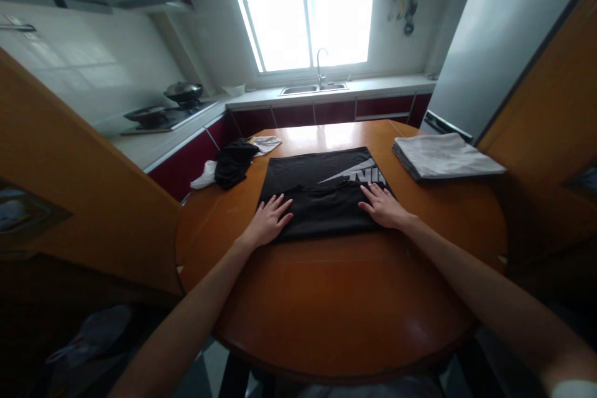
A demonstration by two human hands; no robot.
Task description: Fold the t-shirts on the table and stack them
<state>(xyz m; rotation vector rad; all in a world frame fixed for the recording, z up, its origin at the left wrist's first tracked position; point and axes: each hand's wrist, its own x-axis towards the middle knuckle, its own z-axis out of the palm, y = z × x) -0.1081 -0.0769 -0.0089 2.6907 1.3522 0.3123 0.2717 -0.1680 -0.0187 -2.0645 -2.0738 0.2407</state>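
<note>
A black T-shirt (321, 214) with a large pale logo lies on the wooden table, its near part folded over toward the far part. The logo shows partly beyond the folded edge. My left hand (269, 220) rests flat on the left end of the folded part, fingers spread. On the right end, my right hand (383, 205) lies flat as well, fingers apart, just below the logo. Neither hand grips the cloth.
Folded pale cloths (448, 155) are stacked at the table's right. Crumpled black clothing (236, 161) and white pieces lie at its far left edge. The round wooden table (345, 311) stands before a counter with a sink (312, 88). Pans (183, 92) sit on the stove.
</note>
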